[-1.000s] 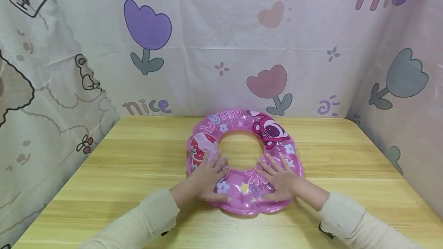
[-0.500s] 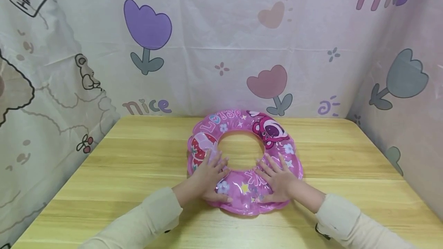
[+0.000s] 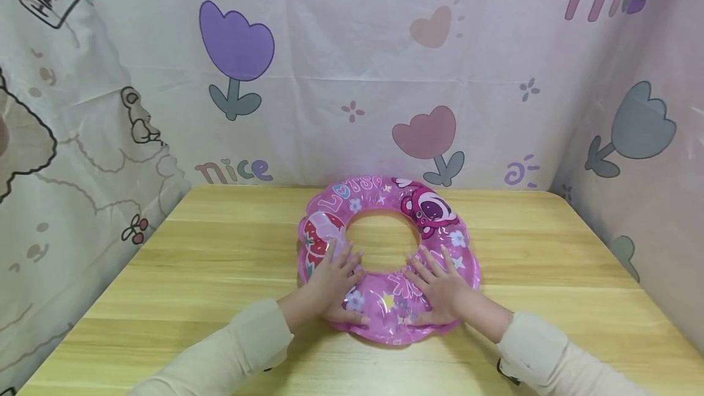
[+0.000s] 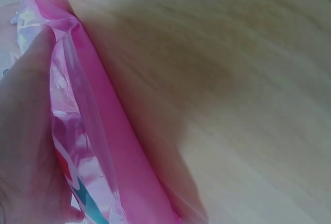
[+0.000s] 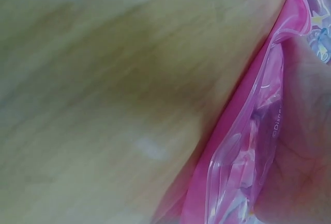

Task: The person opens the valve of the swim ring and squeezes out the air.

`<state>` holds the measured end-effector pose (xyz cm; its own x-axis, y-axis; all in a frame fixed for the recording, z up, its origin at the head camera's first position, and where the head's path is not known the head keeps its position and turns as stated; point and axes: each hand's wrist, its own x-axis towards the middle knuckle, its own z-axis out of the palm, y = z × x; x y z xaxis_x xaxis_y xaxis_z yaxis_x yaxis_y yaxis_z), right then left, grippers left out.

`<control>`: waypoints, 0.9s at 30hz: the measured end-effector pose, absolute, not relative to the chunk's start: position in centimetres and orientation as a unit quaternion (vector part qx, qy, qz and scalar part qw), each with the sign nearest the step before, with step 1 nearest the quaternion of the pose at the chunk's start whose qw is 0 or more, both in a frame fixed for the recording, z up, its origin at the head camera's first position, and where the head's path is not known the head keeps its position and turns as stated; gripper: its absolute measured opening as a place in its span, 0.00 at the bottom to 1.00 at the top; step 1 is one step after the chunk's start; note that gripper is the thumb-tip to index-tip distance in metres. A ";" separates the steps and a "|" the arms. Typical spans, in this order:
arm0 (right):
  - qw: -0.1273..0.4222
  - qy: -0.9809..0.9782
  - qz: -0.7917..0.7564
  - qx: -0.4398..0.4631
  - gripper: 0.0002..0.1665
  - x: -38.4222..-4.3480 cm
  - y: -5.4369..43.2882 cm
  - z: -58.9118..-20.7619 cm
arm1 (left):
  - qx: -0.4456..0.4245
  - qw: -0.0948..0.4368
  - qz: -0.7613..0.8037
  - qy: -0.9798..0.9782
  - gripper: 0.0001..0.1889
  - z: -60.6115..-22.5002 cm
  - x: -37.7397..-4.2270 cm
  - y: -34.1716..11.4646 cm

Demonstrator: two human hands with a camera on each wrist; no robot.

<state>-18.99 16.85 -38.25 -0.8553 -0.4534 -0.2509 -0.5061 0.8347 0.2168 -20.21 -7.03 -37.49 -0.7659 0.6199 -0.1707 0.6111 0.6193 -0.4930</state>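
Observation:
A pink inflatable swim ring [image 3: 379,322] lies flat on the wooden table, printed with strawberries, flowers, stars, lettering and a bear's face. My left hand [image 3: 332,289] rests on its near left part, fingers spread and pointing toward the hole. On the near right part, my right hand [image 3: 442,292] presses the same way with fingers spread. In the left wrist view the ring's seamed side [image 4: 93,110] shows beside the palm. The right wrist view has the ring's edge [image 5: 232,136] against the right palm, with small "Disney" print.
The pale wooden table [image 3: 192,274] extends around the ring on all sides. Behind and at both sides hangs a light cloth [image 3: 330,29] printed with tulips, hearts and words. The ring's far side lies close to the table's back edge.
The ring stays in nearly the same place with both hands on it. My right forearm has shifted slightly left, and the head view has tilted a little.

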 end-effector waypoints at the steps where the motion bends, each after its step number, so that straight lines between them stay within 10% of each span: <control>1: 0.094 0.953 0.142 -0.251 0.57 -18.9 16.8 -38.3 | -0.341 0.008 0.274 -0.899 0.51 -37.6 -20.2 -7.0; 27: 0.051 0.944 0.219 -0.240 0.59 -18.5 16.3 -38.5 | -0.304 0.015 0.321 -0.897 0.53 -38.4 -19.7 -6.6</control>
<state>-18.47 16.27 -38.52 -0.8792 -0.4318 -0.2015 -0.4764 0.7887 0.3885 -19.72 -6.61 -38.41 -0.8146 0.5551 -0.1682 0.5359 0.6092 -0.5846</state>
